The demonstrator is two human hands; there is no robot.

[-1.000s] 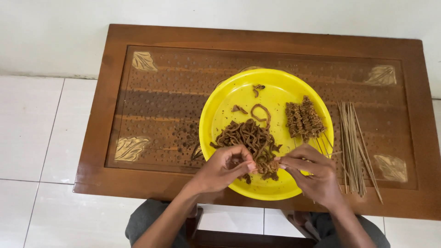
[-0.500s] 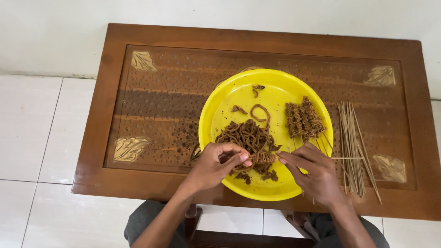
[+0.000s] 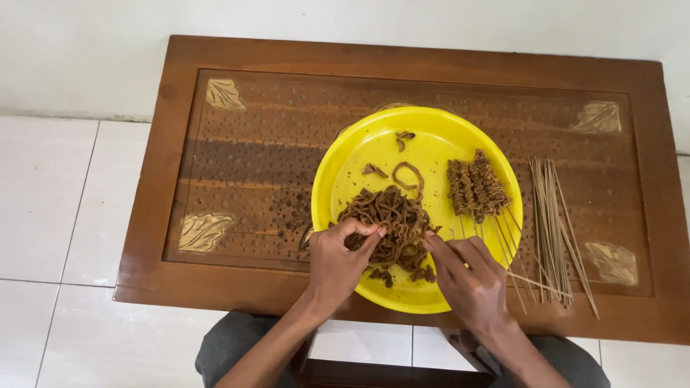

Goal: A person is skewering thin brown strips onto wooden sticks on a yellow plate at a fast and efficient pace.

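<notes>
A round yellow plate [image 3: 438, 136] sits on a brown wooden table [image 3: 251, 144]. On it lies a heap of brown stringy strips [image 3: 395, 215] and several filled skewers [image 3: 476, 185] at the right. My left hand [image 3: 341, 262] pinches strips at the heap's near left edge. My right hand [image 3: 467, 276] holds a thin bamboo skewer [image 3: 535, 284] whose stick points right, its tip at the heap. Loose pieces [image 3: 406, 136] lie at the plate's far side.
A bundle of bare bamboo skewers [image 3: 553, 223] lies on the table right of the plate. The table has a dotted glass inlay with leaf corners [image 3: 223, 93]. White floor tiles [image 3: 50, 215] lie to the left, a white wall [image 3: 287, 21] behind. My knees show below the table's near edge.
My left hand has shifted slightly up onto the heap and pinched strips. My right hand stays at the heap's right edge with the skewer, moving only a little.
</notes>
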